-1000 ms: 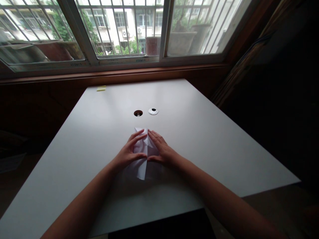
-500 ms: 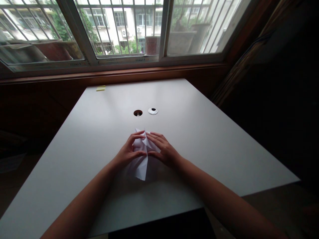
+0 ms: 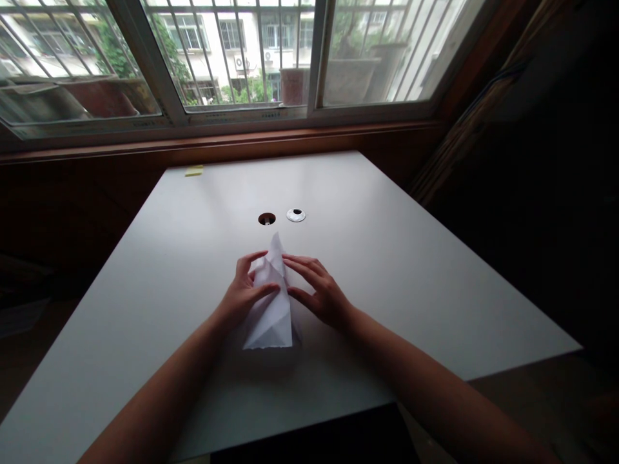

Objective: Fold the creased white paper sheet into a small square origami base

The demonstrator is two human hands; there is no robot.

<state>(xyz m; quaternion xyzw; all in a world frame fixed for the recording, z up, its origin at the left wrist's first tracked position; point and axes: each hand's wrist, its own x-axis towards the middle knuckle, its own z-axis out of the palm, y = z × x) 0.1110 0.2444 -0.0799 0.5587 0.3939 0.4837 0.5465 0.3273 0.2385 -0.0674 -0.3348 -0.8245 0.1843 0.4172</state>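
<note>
A white folded paper (image 3: 271, 316) stands up off the white table (image 3: 387, 270), its pointed tip toward the window and its wide end toward me. My left hand (image 3: 242, 293) pinches the paper's left side between thumb and fingers. My right hand (image 3: 319, 290) grips the right side of the paper, thumb low and fingers curved over its upper edge. Both hands sit at the table's middle, close together around the paper's narrow part.
A round cable hole (image 3: 266, 218) and its loose white cap (image 3: 296, 214) lie just beyond the paper. A small yellow note (image 3: 194, 171) sits at the far left corner. A barred window (image 3: 242, 58) lies behind; the table's near edge (image 3: 290, 432) is close to me.
The paper lay flat under both pressing hands; now its flaps have been brought together and it is lifted upright, the tip higher and the wide end swung toward me.
</note>
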